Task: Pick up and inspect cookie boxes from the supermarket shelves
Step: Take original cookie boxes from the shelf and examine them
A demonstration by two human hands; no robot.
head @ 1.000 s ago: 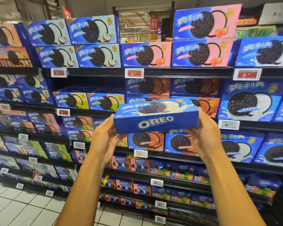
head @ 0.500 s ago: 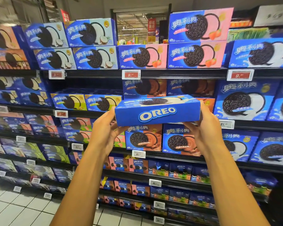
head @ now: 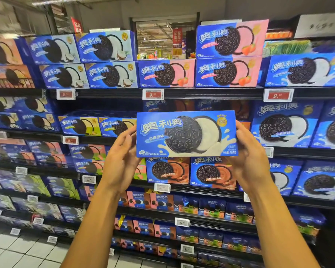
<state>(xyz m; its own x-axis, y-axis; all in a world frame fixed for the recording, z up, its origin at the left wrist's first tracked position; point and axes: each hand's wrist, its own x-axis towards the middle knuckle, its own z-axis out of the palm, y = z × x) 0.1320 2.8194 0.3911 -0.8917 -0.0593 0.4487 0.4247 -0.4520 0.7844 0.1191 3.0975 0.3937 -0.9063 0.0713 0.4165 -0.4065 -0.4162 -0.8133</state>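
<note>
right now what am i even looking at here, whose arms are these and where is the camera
There is no machine here. The two bare arms belong to a person who wears a wide-angle camera on the head, so the one picture looks forward and down along their own arms. That is why the edges look bent and blurred.

The person stands in a supermarket aisle facing shelves stacked with blue cookie boxes, with small price tags clipped along the shelf edges. The left hand and the right hand grip the two short ends of one blue cookie box, held up in front of the shelves with its printed front, a dark cookie with white cream, turned to the camera. Below left, a pale tiled floor shows.
</note>
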